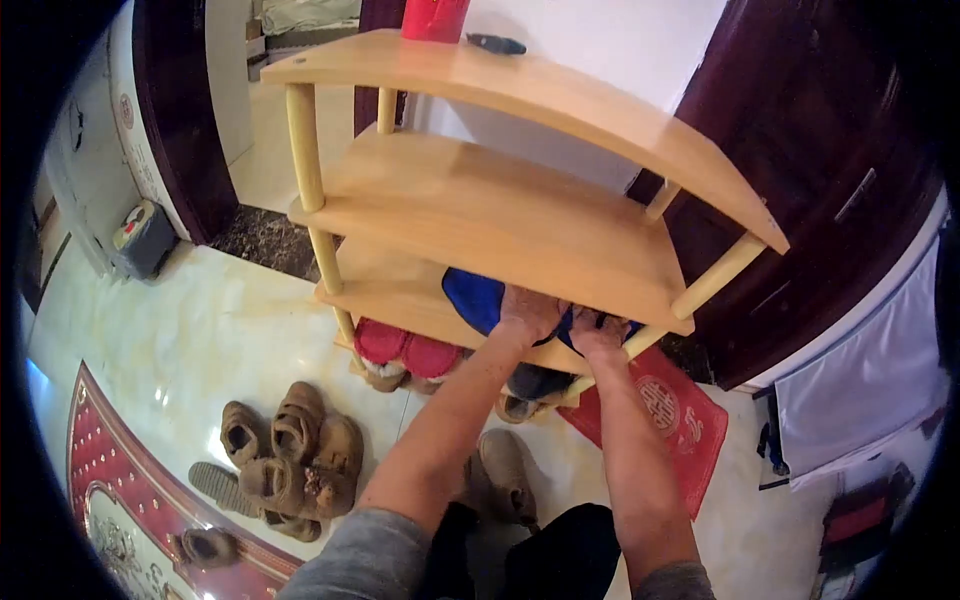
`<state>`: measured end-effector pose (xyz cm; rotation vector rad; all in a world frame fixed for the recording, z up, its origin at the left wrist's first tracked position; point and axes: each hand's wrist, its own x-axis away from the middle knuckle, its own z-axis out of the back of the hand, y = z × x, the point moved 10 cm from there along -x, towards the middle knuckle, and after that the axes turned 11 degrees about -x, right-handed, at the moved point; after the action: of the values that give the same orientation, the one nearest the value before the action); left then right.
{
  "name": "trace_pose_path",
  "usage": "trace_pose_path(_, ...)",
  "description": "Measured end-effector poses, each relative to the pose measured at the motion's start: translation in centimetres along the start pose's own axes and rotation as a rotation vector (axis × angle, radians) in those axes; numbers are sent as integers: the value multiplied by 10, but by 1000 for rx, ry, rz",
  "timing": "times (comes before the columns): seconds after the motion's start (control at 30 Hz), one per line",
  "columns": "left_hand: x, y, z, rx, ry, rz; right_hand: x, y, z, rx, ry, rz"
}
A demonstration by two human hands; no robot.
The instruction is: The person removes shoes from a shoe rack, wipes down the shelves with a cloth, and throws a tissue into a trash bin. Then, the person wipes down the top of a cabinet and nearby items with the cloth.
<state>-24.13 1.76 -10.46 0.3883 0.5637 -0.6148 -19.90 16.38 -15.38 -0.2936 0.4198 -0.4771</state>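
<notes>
Both arms reach into the lower tier of a light wooden shoe rack [400,312]. My left hand [532,312] is on a blue slipper [472,300], its fingertips hidden by the board above. Close beside it, my right hand [597,328] grips a second blue slipper [632,328] with bent fingers, near the rack's right post. The slippers lie at the front of that tier, partly covered by my hands. Below them, red slippers [382,342] and a dark shoe [540,381] sit on the bottom tier.
A red container [435,18] and a small dark object [496,43] stand on the rack's top board. Several brown shoes [296,425] lie on the floor at left, by a patterned rug [130,455]. A red mat [690,420] lies at right, before a dark door [800,170].
</notes>
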Motion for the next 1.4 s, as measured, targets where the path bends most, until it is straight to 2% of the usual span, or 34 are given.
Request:
trace_pose_path(0.03, 7, -2, -3, 34, -166, 31, 4, -6, 1, -5, -45, 27)
trace_pose_path(0.07, 18, -5, -1, -23, -237, 19, 10, -11, -2, -12, -95, 54)
trace_pose_path(0.13, 43, -16, 6, -137, -372, -9, 35, -33, -2, 78, 4, 234)
trace_pose_path(0.17, 53, -21, 17, -149, -377, -74, 52, -53, 9, 69, 121, 340)
trace_pose_path(0.2, 65, -31, 30, -132, -382, -92, 66, -66, 10, 12, 122, 375)
trace_pose_path(0.27, 87, -56, 53, -152, -362, -110, 89, -102, 13, -106, 129, 464)
trace_pose_path(0.33, 102, -88, 80, -252, -322, -78, 109, -147, 31, -297, 26, 589)
trace_pose_path(0.43, 122, -136, 120, -313, -126, 90, 121, -193, 18, -478, -60, 719)
trace_pose_path(0.5, 137, -159, 124, -267, -34, 179, 131, -216, 1, -547, -201, 710)
trace_pose_path(0.53, 139, -156, 127, -269, -20, 188, 136, -223, -5, -591, -255, 716)
trace_pose_path(0.6, 145, -145, 128, -265, 7, 203, 147, -224, 1, -659, -213, 768)
trace_pose_path(0.67, 140, -134, 122, -203, -58, 165, 154, -223, 12, -717, -167, 825)
trace_pose_path(0.73, 132, -122, 115, -134, -117, 119, 131, -196, -4, -720, -343, 667)
trace_pose_path(0.8, 108, -106, 103, 9, -79, 41, 103, -165, 38, -671, -528, 141)
trace_pose_path(0.83, 89, -88, 106, 166, -48, -85, 68, -129, 3, -595, -462, 75)
trace_pose_path(0.87, 77, -73, 122, 195, 80, -109, 35, -94, -29, -519, -391, 11)
trace_pose_path(0.93, 63, -38, 149, 69, 173, -103, 10, -82, 11, -119, -376, 36)
trace_pose_path(1.0, 73, -2, 165, 140, 306, -196, 7, -77, 19, -164, -295, 88)
trace_pose_path(1.07, 109, 43, 135, 120, 199, -412, 14, -73, 18, -143, -257, 147)
trace_pose_path(1.1, 126, 55, 106, 157, 100, -444, 21, -73, 13, -101, -260, 183)
trace_pose_path(1.13, 140, 56, 65, 83, -73, -398, 26, -73, 9, -60, -263, 218)
trace_pose_path(1.2, 149, 20, 5, -73, -150, 15, 27, -72, 10, -99, -236, 260)
trace_pose_path(1.27, 138, 0, -31, -62, -218, 185, 29, -77, 14, -79, -216, 267)
trace_pose_path(1.33, 138, -7, -60, -30, -273, 274, 30, -77, 16, -103, -220, 264)
trace_pose_path(1.4, 139, -6, -86, 12, -307, 275, 29, -78, 17, -105, -221, 274)
